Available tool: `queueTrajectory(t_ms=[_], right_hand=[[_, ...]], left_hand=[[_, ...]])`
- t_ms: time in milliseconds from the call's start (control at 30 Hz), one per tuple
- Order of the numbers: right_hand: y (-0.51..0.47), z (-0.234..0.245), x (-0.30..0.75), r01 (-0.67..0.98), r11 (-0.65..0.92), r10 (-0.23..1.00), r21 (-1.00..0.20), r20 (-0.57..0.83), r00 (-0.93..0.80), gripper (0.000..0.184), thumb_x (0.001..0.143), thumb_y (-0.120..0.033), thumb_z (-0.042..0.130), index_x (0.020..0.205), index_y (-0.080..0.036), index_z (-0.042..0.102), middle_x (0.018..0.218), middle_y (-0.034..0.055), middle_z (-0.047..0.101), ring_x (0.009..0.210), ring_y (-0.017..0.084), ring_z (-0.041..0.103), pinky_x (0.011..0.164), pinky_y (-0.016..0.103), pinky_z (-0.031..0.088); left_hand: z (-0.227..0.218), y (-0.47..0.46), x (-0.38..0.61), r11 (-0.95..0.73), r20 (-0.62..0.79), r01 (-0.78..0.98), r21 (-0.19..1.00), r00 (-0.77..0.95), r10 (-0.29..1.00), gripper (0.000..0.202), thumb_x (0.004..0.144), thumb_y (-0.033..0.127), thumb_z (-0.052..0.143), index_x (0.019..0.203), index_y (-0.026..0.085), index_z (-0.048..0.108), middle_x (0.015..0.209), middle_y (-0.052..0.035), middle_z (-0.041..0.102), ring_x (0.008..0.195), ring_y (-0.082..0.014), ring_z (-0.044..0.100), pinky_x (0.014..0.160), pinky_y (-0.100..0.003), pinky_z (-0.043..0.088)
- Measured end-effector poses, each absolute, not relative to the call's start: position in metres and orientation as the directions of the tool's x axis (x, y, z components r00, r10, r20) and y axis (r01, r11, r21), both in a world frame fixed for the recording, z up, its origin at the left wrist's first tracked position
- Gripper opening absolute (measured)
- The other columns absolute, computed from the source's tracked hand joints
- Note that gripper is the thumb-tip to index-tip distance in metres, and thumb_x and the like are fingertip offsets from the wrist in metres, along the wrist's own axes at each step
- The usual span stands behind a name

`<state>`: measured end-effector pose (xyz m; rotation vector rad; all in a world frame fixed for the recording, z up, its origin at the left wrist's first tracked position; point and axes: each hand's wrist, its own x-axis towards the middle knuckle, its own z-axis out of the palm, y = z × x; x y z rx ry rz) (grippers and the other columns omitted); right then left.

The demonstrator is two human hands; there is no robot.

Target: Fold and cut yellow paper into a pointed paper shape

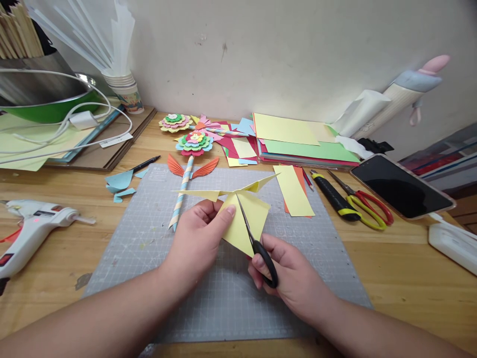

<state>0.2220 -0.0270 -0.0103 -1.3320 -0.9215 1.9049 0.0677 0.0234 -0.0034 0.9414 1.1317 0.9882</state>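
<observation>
- Yellow paper (248, 219): folded sheet, held above the grey cutting mat (149, 248), near its middle; thin cut strips trail left and up-right from it.
- Left hand (197, 238): pinches the left edge of the yellow paper, thumb on top, fingers curled underneath.
- Right hand (294, 278): fingers closed through the black handles of the small scissors (257, 243); blades narrowly parted, lying across the paper with the tip pointing up and left.
- Paper flower on a striped stick (188, 169): lies on the mat's upper left part, orange leaves at either side.
- Loose yellow and orange sheets (294, 191): on the mat's upper right corner.
- Utility knife (333, 196) and red-and-yellow scissors (367, 206): side by side on the wooden table (402, 278), right of the mat.
- Phone (400, 186): screen dark, further right.
- Glue gun (33, 228): on the table, far left.
- Stack of coloured paper (301, 141): against the wall.
</observation>
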Motion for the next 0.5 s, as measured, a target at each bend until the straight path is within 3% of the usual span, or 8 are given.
queueTrajectory(t_ms=[100, 267, 367, 500], right_hand=[[-0.028, -0.012, 0.221, -0.077, -0.571, 0.801, -0.818, -0.534, -0.27, 0.038, 0.068, -0.048, 0.076, 0.071, -0.02, 0.05, 0.051, -0.0064, 0.051, 0.045, 0.006, 0.034, 0.043, 0.022, 0.018], [-0.025, -0.01, 0.224, 0.028, -0.566, 0.792, -0.824, -0.553, -0.257, 0.038, 0.066, -0.048, 0.076, 0.069, -0.021, 0.049, 0.05, -0.0066, 0.051, 0.045, 0.007, 0.039, 0.045, 0.022, 0.025], [-0.015, -0.004, 0.241, 0.233, -0.477, 0.812, -0.847, -0.526, -0.252, 0.036, 0.067, -0.045, 0.077, 0.069, -0.021, 0.05, 0.059, -0.0038, 0.057, 0.053, 0.01, 0.048, 0.051, 0.023, 0.033], [0.001, 0.001, 0.276, 0.625, -0.169, 0.904, -0.762, -0.373, -0.209, 0.014, 0.08, -0.034, 0.063, 0.079, -0.022, 0.056, 0.074, 0.0003, 0.064, 0.065, 0.015, 0.056, 0.057, 0.026, 0.039]], left_hand=[[-0.004, 0.024, 0.066, 0.292, -0.275, -0.181, 0.939, 0.112, 0.955, 0.03, 0.077, 0.044, 0.074, 0.079, 0.015, 0.066, 0.07, -0.0004, 0.067, 0.065, -0.0125, 0.058, 0.06, -0.022, 0.044], [-0.007, 0.029, 0.065, 0.302, -0.3, -0.265, 0.916, 0.051, 0.953, 0.029, 0.075, 0.043, 0.076, 0.079, 0.016, 0.066, 0.07, 0.0006, 0.066, 0.063, -0.011, 0.056, 0.059, -0.021, 0.044], [-0.008, 0.032, 0.064, 0.267, -0.275, -0.329, 0.906, 0.023, 0.961, 0.025, 0.077, 0.039, 0.075, 0.079, 0.016, 0.066, 0.07, 0.0014, 0.065, 0.064, -0.0107, 0.056, 0.06, -0.021, 0.044], [-0.009, 0.035, 0.064, 0.265, -0.268, -0.35, 0.898, 0.041, 0.963, 0.022, 0.078, 0.037, 0.073, 0.078, 0.016, 0.066, 0.075, 0.0, 0.067, 0.067, -0.011, 0.057, 0.064, -0.021, 0.045]])
